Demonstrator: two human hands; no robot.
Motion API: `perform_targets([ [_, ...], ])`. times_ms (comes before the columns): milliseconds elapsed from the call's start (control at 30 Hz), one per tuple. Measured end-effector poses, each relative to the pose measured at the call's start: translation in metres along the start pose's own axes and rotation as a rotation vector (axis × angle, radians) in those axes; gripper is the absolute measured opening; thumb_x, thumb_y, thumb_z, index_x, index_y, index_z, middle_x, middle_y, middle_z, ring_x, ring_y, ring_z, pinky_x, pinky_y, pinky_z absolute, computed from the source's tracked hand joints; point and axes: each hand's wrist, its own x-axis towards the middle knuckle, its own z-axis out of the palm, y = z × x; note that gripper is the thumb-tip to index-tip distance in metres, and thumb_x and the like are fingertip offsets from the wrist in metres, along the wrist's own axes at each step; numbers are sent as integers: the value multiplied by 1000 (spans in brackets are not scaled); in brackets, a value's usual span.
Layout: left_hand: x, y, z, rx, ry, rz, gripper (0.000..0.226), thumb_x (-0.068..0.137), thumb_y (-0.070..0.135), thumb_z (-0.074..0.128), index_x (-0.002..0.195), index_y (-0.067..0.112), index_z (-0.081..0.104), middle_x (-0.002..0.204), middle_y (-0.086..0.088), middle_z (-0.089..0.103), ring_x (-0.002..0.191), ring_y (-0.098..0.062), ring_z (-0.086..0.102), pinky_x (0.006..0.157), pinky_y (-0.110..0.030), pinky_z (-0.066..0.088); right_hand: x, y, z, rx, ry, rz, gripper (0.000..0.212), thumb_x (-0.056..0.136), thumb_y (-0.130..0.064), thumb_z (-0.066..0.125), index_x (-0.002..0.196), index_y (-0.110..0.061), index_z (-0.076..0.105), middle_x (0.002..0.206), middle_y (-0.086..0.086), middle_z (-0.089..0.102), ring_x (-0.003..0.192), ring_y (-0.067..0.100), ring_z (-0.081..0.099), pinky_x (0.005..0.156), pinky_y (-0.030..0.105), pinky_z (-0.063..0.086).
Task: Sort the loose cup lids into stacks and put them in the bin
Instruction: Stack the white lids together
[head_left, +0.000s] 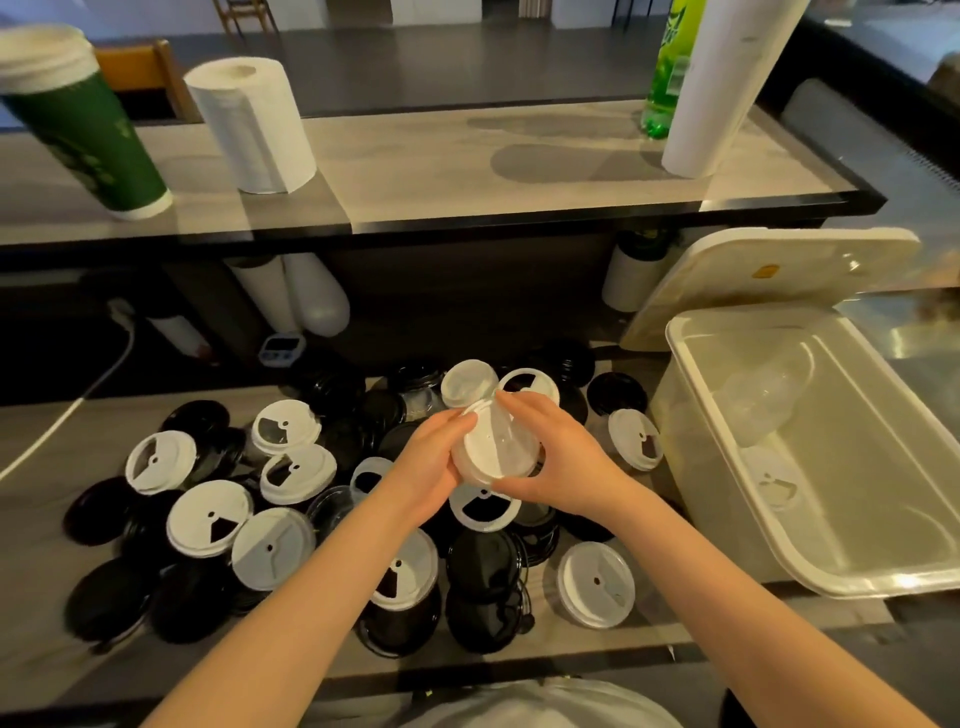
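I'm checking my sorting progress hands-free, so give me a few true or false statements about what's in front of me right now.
1. Both the left hand and the right hand hold a stack of white lids. True.
2. The bin is shut. False: it is open, its cover leaning behind it.
3. On the table lie loose black and white lids. True.
4. The green cup stands among the loose lids. False: it stands on the upper counter.
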Motion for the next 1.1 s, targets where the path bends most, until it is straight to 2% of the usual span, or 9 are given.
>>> perform_targets([
  [100, -6, 1, -12, 40, 36, 24, 33, 98, 14, 43, 128, 4, 51, 122, -17, 61, 110, -26, 60, 79, -32, 51, 2, -8, 8, -72, 14, -62, 91, 74, -40, 76, 148, -19, 27, 146, -2, 35, 131, 14, 35, 102, 27, 37],
  [300, -22, -1, -33, 69, 87, 70, 27, 99, 10, 40, 121, 5, 53, 114, -14, 63, 102, -22, 61, 78, -30, 52, 10, -13, 34, -109, -11, -128, 96, 70, -39, 79, 148, -23, 26, 145, -1, 36, 130, 20, 40, 101, 38, 43],
  [433, -28, 2, -53, 37, 172, 84, 28, 96, 6, 43, 121, 0, 54, 110, -14, 63, 99, -23, 61, 77, -33, 51, 15, -18, 39, 27, -86, -50, 98, 70, -37, 81, 147, -33, 21, 144, -12, 34, 127, 3, 36, 102, 24, 37],
  [500, -27, 5, -66, 7, 255, 75, 32, 94, 1, 44, 125, -2, 51, 118, -19, 58, 107, -28, 58, 85, -39, 50, 15, -14, 39, 71, -95, 65, 92, 74, -34, 78, 147, -32, 21, 143, -16, 34, 126, 2, 36, 101, 21, 36],
  [567, -25, 6, -81, -11, 305, 64, 37, 92, -1, 46, 129, -3, 48, 125, -20, 55, 115, -32, 54, 95, -44, 46, 11, -4, 43, -107, -108, 157, 84, 79, -36, 72, 147, -27, 24, 147, -7, 34, 134, 13, 34, 102, 27, 35],
  [633, -25, 5, -91, -11, 319, 62, 37, 92, -3, 47, 129, -4, 47, 125, -20, 55, 114, -32, 54, 97, -44, 44, 5, 4, 54, -329, -166, 208, 88, 79, -45, 69, 149, -24, 21, 151, 0, 29, 139, 23, 27, 106, 35, 33],
  [767, -29, -3, -102, -44, 356, 50, 39, 92, -5, 45, 131, -6, 44, 127, -24, 54, 114, -33, 53, 98, -44, 43, 0, 13, 85, -445, -266, 225, 102, 75, -55, 68, 151, -28, 7, 158, 5, 12, 145, 26, 12, 116, 45, 20],
  [933, -32, -8, -111, -113, 405, 17, 45, 90, -6, 48, 134, -5, 40, 132, -23, 50, 119, -35, 51, 96, -43, 44, -1, 10, 90, -425, -149, 216, 94, 77, -47, 70, 150, -23, 15, 152, 5, 25, 137, 27, 26, 110, 37, 30],
  [1100, -35, -6, -111, -137, 390, -28, 44, 90, -5, 48, 133, -4, 41, 130, -24, 51, 116, -34, 53, 91, -42, 46, 7, -28, 74, -35, 139, 132, 88, 73, -39, 77, 146, -25, 28, 142, -7, 36, 131, 10, 31, 104, 24, 28],
])
